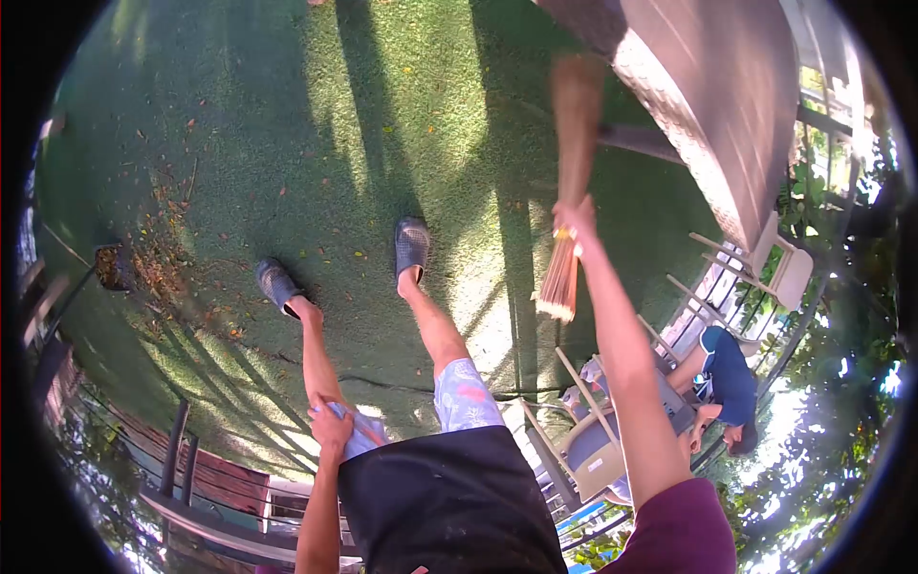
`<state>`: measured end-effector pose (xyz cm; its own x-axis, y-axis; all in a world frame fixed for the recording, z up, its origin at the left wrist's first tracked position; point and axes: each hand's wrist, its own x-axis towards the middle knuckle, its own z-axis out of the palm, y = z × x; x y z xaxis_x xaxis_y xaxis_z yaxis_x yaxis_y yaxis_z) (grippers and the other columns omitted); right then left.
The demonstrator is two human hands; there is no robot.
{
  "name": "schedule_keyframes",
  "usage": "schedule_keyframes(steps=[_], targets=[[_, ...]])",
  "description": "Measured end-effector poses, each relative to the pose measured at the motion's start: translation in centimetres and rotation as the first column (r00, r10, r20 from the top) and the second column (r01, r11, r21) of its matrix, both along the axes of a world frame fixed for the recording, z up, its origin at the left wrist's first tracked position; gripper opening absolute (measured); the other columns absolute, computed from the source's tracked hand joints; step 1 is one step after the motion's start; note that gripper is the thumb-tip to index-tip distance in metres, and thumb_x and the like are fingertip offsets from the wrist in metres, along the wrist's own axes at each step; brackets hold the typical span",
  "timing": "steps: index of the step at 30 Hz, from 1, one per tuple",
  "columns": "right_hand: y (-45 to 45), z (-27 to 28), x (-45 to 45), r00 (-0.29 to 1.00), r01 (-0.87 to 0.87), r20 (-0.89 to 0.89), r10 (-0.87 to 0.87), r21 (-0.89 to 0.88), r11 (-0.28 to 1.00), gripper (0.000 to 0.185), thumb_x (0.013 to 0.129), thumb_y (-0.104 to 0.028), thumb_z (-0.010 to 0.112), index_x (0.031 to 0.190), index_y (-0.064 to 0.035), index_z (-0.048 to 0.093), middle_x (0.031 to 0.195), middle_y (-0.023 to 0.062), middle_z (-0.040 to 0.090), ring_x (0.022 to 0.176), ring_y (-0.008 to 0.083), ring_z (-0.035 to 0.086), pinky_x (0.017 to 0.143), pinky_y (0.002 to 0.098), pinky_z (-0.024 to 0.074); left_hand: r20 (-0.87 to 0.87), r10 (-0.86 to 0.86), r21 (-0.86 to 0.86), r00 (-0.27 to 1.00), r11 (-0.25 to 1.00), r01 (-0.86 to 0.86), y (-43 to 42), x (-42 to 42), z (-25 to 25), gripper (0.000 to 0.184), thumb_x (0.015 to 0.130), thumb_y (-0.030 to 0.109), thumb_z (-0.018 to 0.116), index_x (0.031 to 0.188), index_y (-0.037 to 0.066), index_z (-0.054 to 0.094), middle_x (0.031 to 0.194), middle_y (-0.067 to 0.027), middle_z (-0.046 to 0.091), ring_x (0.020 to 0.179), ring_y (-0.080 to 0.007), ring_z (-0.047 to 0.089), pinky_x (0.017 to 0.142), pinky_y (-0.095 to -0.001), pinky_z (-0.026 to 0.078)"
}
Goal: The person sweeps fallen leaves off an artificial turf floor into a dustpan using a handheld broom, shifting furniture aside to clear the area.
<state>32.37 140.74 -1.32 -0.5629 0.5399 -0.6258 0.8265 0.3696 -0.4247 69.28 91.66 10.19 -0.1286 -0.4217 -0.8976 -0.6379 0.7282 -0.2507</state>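
My right hand is closed around the bound part of a stick broom, a bundle of thin brown sticks. The thick cut ends stick out on my side of the hand, and the far bristles are blurred by motion over the green turf. My left hand rests on my leg by the hem of the patterned shorts, its fingers spread over the knee and partly hidden. Dry leaves lie scattered in a patch at the left, away from both hands.
A dustpan-like container with leaves in it stands at the far left. A large curved tabletop rises at the upper right. Light chairs and another person in a dark blue shirt are on the right. A dark cord crosses the turf.
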Motion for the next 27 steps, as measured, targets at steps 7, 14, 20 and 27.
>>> schedule_keyframes(steps=[7,14,20,27], targets=[[-4.7,-9.6,-2.8,0.988,-0.105,0.065,0.138,-0.369,0.924,0.020,0.069,-0.007,0.070,0.083,0.0002,0.057,0.056,0.0045,0.057,0.042,0.0176,0.056,0.041,0.0322,0.0486,-0.034,-0.105,-0.032,0.994,0.994,0.104,2.6,-1.9,0.6,0.096,0.069,0.028,0.072,0.143,0.003,0.016,0.118,-0.0339,0.047,0.097,-0.0473,0.058,0.085,-0.0488,0.049],[-10.4,1.0,9.8,0.670,-0.609,0.049,0.741,-0.535,0.585,0.079,0.070,-0.010,0.076,0.137,-0.0071,0.034,0.119,0.0200,0.058,0.103,0.0296,0.061,0.080,0.0376,0.0523,-0.003,-0.112,-0.021,0.994,0.994,0.112,2.7,-2.7,0.6,0.097,0.071,0.030,0.072,0.143,0.003,0.014,0.122,-0.0359,0.042,0.094,-0.0485,0.059,0.080,-0.0500,0.051],[-4.6,7.1,9.2,0.906,-0.396,0.026,0.423,-0.300,0.868,0.068,0.073,-0.005,0.068,0.133,-0.0086,0.037,0.093,0.0145,0.064,0.066,0.0228,0.065,0.053,0.0346,0.0523,0.023,-0.026,-0.031,0.999,0.999,0.027,3.2,-2.8,0.9,0.094,0.072,0.032,0.073,0.142,0.004,0.016,0.119,-0.0327,0.044,0.093,-0.0469,0.060,0.080,-0.0491,0.052],[-1.7,-6.0,-5.3,0.995,-0.092,0.016,0.098,-0.220,0.971,0.032,0.072,-0.001,0.063,0.099,-0.0051,0.046,0.063,0.0058,0.054,0.044,0.0156,0.054,0.037,0.0297,0.0451,0.036,0.062,-0.032,0.997,0.998,-0.061,2.4,-1.6,0.5,0.096,0.072,0.032,0.072,0.144,0.006,0.014,0.120,-0.0302,0.044,0.093,-0.0446,0.061,0.080,-0.0477,0.052]])
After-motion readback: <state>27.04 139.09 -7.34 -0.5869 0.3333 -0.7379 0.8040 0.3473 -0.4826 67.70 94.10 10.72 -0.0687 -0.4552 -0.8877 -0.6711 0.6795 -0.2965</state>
